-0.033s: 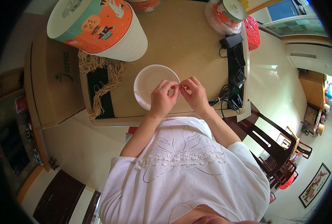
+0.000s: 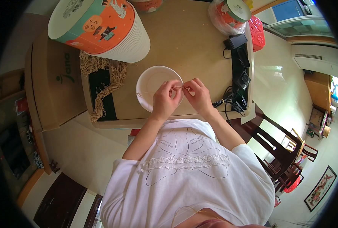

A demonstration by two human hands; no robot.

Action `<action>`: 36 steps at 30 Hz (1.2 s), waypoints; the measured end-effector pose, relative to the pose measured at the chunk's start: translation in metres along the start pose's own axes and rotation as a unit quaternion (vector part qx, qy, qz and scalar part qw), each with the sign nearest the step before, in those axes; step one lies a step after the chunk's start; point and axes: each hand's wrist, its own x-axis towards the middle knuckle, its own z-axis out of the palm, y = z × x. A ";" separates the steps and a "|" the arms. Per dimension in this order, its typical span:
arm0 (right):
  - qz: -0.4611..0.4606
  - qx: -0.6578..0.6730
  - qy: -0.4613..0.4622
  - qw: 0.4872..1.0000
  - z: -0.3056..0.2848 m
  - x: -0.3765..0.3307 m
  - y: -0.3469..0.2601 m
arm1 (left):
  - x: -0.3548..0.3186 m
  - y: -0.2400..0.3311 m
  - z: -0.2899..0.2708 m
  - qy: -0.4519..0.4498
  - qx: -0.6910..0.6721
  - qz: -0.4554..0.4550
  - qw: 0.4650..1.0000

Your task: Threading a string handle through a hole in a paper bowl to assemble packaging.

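Observation:
A white paper tub (image 2: 148,78) stands upright on the tabletop with its mouth toward me. A short beige string (image 2: 141,93) shows at its left rim. Over the right part of the rim, my left hand (image 2: 167,97) pinches a thin beige strand (image 2: 179,87), its fingertips slightly blurred. Close beside it, almost touching, my right hand (image 2: 198,98) pinches the same spot with thumb and forefinger. The fingers hide most of the strand there, so how it meets the rim cannot be made out.
Stacked paper tubs (image 2: 138,41) with an orange and green print rise at the back left, beside a bundle of beige strings (image 2: 114,81). A cardboard box (image 2: 55,91) stands left of the table. Wrapped printed tubs (image 2: 226,21), black adapters (image 2: 236,41) and cables (image 2: 226,99) lie along the right side.
The fingertips of my left hand have shifted slightly at the strand. My right hand and the tub stay where they were.

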 end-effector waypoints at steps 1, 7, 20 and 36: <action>0.000 0.000 0.000 1.000 0.000 0.000 -0.001 | 0.001 0.001 -0.002 -0.008 -0.027 -0.058 0.998; -0.014 -0.011 0.000 1.000 0.003 0.007 -0.012 | 0.003 -0.007 -0.007 -0.018 0.034 -0.001 0.999; 0.013 -0.013 -0.022 1.000 -0.001 0.007 -0.015 | 0.006 -0.011 -0.013 -0.001 0.047 -0.010 0.999; 0.048 0.006 -0.051 0.998 0.000 0.002 0.005 | 0.004 -0.020 -0.009 -0.005 0.059 -0.001 0.998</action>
